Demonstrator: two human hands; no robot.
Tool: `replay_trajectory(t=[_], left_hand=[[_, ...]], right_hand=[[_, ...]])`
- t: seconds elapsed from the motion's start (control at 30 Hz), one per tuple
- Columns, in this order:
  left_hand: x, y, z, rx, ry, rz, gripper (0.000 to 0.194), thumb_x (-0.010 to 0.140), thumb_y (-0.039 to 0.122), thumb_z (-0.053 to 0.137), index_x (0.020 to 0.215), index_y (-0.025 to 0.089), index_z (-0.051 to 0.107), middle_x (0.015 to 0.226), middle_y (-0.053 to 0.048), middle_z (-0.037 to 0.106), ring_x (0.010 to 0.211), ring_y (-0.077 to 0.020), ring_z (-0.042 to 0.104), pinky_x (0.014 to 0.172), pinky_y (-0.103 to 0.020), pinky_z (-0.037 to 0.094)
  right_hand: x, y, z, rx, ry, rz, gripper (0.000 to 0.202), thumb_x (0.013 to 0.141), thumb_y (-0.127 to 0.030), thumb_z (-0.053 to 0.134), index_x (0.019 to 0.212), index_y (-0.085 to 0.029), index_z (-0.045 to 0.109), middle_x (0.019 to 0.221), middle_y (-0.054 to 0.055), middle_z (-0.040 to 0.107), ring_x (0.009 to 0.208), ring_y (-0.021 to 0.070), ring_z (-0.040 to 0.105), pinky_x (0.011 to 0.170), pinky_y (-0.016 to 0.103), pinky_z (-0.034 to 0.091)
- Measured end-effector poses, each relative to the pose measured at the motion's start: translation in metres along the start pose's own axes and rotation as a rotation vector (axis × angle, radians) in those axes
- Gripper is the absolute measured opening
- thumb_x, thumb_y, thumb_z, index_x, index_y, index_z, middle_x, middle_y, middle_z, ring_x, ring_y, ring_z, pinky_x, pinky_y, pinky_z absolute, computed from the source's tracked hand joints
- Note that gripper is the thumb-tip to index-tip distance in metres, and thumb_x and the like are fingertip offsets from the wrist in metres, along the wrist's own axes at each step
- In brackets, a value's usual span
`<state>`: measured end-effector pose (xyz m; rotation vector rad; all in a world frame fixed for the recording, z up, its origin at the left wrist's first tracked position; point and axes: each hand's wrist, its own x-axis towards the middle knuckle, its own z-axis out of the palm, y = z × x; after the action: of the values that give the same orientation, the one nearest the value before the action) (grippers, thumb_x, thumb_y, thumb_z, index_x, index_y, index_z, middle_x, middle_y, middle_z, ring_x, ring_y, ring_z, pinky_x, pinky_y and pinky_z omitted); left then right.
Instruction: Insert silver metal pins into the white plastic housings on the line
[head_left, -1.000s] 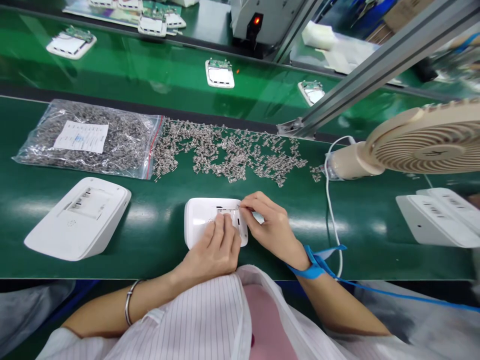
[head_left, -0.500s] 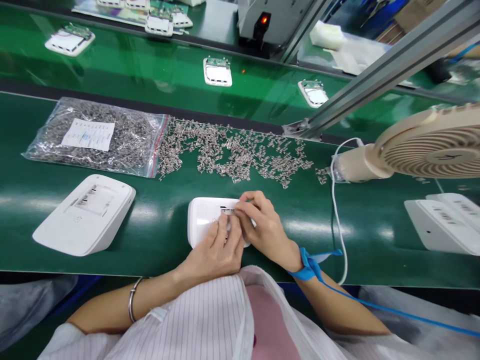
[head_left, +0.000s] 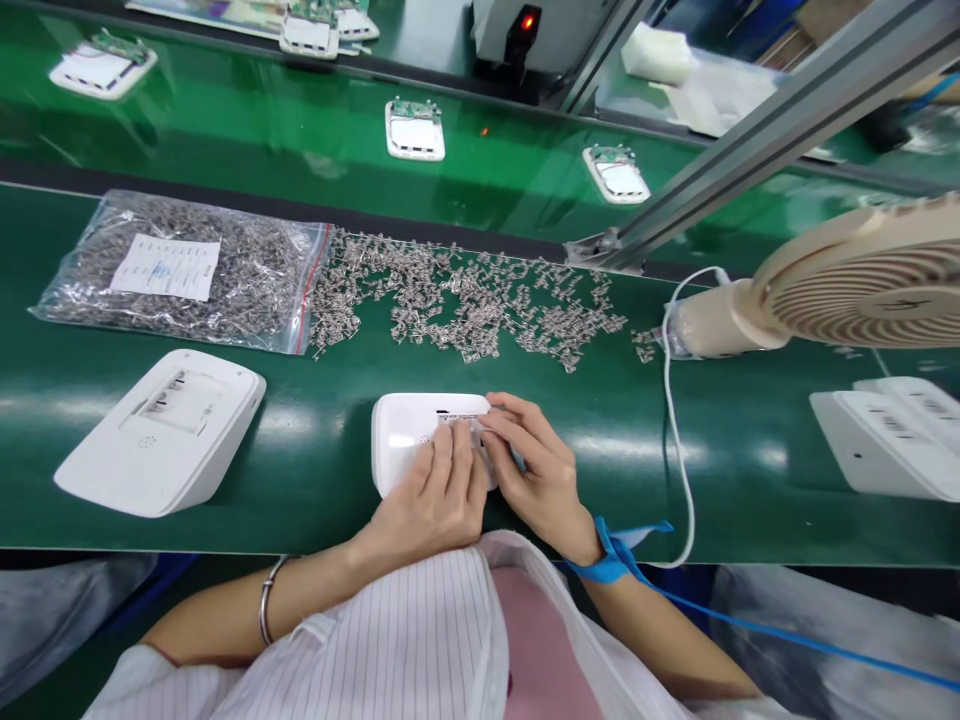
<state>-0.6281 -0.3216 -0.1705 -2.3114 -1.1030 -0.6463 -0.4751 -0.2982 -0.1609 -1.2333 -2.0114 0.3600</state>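
In front of my body, a white plastic housing lies on the green bench with its recessed side up. My left hand rests on it, fingers stretched out side by side over the recess. At the housing's right edge is my right hand, thumb and fingers drawn together in a pinch over the recess. What sits between those fingertips is too small and covered to name. Beyond the hands, many small bent metal pieces are spread out. A similar white housing lies to the left, its recess facing up.
A clear zip bag of metal pieces lies back left. White half-housings with circuit boards sit on the green belt. At right stand a beige fan with a white cable, and more white housings.
The half-housings on the belt have shifted left. My left fingers lie flatter over the recess. My right hand has turned slightly and lowered at the housing's right edge.
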Motion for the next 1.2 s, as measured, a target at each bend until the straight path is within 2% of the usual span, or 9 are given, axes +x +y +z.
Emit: replay_trajectory(t=[0.27,0.43,0.5,0.6,0.7,0.8,0.87,1.03,1.2], left_hand=[[0.0,0.0,-0.001,0.005,-0.012,0.003,0.028,0.085,0.022,0.049,0.104,0.008,0.064,0.11,-0.013,0.066,0.098,-0.0222,0.064,0.082,-0.028,0.044],[0.002,-0.002,-0.002,0.033,-0.002,0.016,0.03,0.086,0.022,0.045,0.104,0.01,0.065,0.105,-0.008,0.069,0.095,-0.0201,0.065,0.079,-0.027,0.046],[0.002,-0.002,-0.002,0.03,0.014,0.018,0.028,0.085,0.021,0.046,0.101,0.011,0.066,0.102,-0.006,0.07,0.093,-0.0202,0.065,0.078,-0.027,0.046],[-0.002,0.0,-0.002,0.022,0.023,0.002,0.023,0.084,0.024,0.049,0.094,0.013,0.067,0.098,-0.005,0.071,0.093,-0.0207,0.065,0.078,-0.027,0.046],[-0.011,0.001,-0.009,0.069,-0.078,-0.12,0.026,0.085,0.026,0.051,0.099,0.01,0.066,0.103,-0.01,0.069,0.097,-0.0244,0.063,0.077,-0.03,0.045],[-0.02,-0.005,-0.024,0.169,-0.299,-0.357,0.032,0.084,0.021,0.051,0.107,0.001,0.061,0.108,-0.021,0.064,0.095,-0.0312,0.061,0.074,-0.036,0.045],[-0.024,-0.015,-0.035,0.229,-0.445,-0.474,0.034,0.084,0.019,0.05,0.11,-0.001,0.058,0.106,-0.023,0.062,0.089,-0.0319,0.061,0.07,-0.037,0.046],[-0.031,-0.062,-0.051,0.244,-0.789,-0.716,0.03,0.09,0.028,0.04,0.102,0.007,0.058,0.097,-0.017,0.06,0.081,-0.0289,0.059,0.063,-0.035,0.046],[-0.048,-0.138,-0.047,0.307,-0.926,-1.0,0.045,0.092,0.035,0.025,0.1,0.002,0.055,0.099,-0.021,0.058,0.095,-0.0361,0.056,0.077,-0.045,0.046]], right_hand=[[-0.005,0.007,0.002,-0.081,-0.058,-0.125,0.031,0.086,-0.009,0.047,0.112,-0.023,0.056,0.121,0.014,0.05,0.104,0.0225,0.056,0.082,0.042,0.055],[0.005,0.002,-0.008,-0.269,-0.2,-0.242,0.026,0.085,-0.009,0.046,0.108,-0.017,0.056,0.114,0.018,0.053,0.096,0.024,0.058,0.074,0.04,0.055],[0.011,0.0,-0.011,-0.251,-0.236,-0.23,0.021,0.086,-0.011,0.045,0.101,-0.018,0.058,0.109,0.016,0.056,0.09,0.022,0.06,0.072,0.038,0.055],[0.015,0.0,-0.012,-0.129,-0.126,-0.119,0.018,0.086,-0.01,0.046,0.096,-0.02,0.056,0.1,0.011,0.059,0.088,0.0187,0.062,0.075,0.035,0.054],[0.011,0.002,-0.01,-0.077,0.003,-0.028,0.017,0.084,-0.009,0.051,0.095,-0.021,0.056,0.097,0.01,0.061,0.092,0.0201,0.062,0.079,0.037,0.053],[0.005,0.004,-0.01,-0.077,0.034,0.0,0.017,0.083,-0.01,0.053,0.094,-0.022,0.057,0.1,0.011,0.062,0.092,0.0214,0.062,0.079,0.04,0.053],[0.001,0.006,-0.012,-0.097,0.057,0.015,0.015,0.082,-0.012,0.054,0.093,-0.022,0.059,0.1,0.011,0.062,0.091,0.0221,0.062,0.079,0.041,0.053],[-0.005,0.02,-0.033,-0.222,0.195,0.112,0.01,0.08,-0.02,0.057,0.089,-0.018,0.062,0.098,0.011,0.065,0.091,0.0227,0.064,0.079,0.041,0.053],[-0.016,0.07,-0.077,-0.459,0.453,0.264,0.02,0.073,-0.032,0.058,0.078,-0.014,0.065,0.086,0.014,0.067,0.084,0.0283,0.065,0.074,0.044,0.052]])
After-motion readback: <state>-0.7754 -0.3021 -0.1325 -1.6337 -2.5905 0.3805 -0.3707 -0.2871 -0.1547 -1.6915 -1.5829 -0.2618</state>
